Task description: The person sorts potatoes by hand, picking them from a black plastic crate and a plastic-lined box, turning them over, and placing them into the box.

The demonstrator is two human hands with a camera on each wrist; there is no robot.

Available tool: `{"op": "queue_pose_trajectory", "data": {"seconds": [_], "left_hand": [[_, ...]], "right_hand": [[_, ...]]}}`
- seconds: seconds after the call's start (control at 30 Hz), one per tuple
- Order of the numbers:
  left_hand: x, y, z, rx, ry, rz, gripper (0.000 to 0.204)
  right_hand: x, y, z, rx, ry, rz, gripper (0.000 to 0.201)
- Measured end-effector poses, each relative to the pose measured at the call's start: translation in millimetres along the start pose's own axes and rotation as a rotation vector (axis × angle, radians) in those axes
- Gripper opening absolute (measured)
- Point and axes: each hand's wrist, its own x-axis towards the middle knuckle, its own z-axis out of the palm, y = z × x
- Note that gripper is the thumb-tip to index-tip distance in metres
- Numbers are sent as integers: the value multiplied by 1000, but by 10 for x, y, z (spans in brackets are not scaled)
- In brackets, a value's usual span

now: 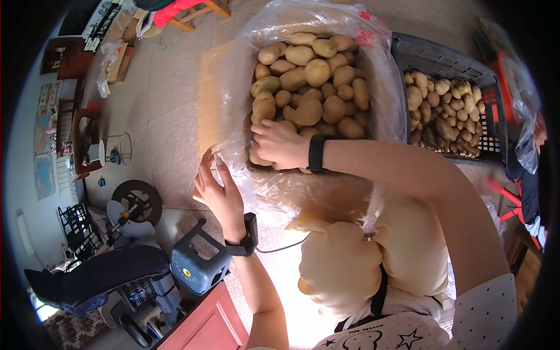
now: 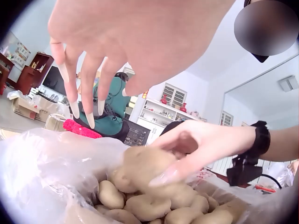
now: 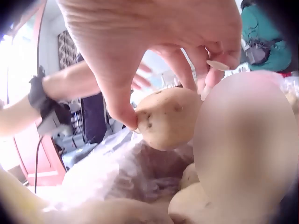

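Observation:
My right hand (image 1: 280, 144) reaches into the near left corner of a box lined with clear plastic (image 1: 382, 81) and full of potatoes (image 1: 307, 112). Its thumb and fingers pinch a pale potato (image 3: 168, 119), which has small dark pits on its skin. From the left wrist view, that potato (image 2: 145, 169) is held up over the others, somewhat blurred. My left hand (image 1: 220, 189) is just outside the box's left corner, beside the edge of the plastic. Its fingers (image 2: 88, 77) extend loosely with gaps between them and hold nothing.
To the right of the box stands a black plastic crate (image 1: 446, 61) holding smaller potatoes (image 1: 446, 111). A cardboard flap (image 1: 211, 99) sticks out on the left. A blue plastic stool (image 1: 201, 262) and a dark-seated scooter (image 1: 111, 271) are at the lower left.

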Motion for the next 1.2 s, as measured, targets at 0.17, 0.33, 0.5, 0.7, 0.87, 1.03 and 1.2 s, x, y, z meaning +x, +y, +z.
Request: {"op": "queue_pose_trajectory", "data": {"seconds": [0.17,0.33,0.5,0.7,0.87,1.03,1.2], "left_hand": [[-42,-96,47,0,-5,-22,37],[-106,-69,148,-6,-33,44,36],[-138,65,190,-160,-179,229,32],[-211,-82,583,177,-236,309,45],[-210,-123,691,273,-238,242,51],[-190,-144,671,387,-243,276,49],[-202,-12,590,332,-164,290,46]], "right_hand": [[-93,36,279,-163,112,-203,48],[-179,236,-279,183,37,90,48],[-990,549,-1021,301,194,440,23],[-1606,558,-986,223,86,512,24],[-1783,544,-931,148,-45,487,38],[-1807,479,-856,165,-145,445,50],[-1692,445,-822,144,6,412,48]]}}
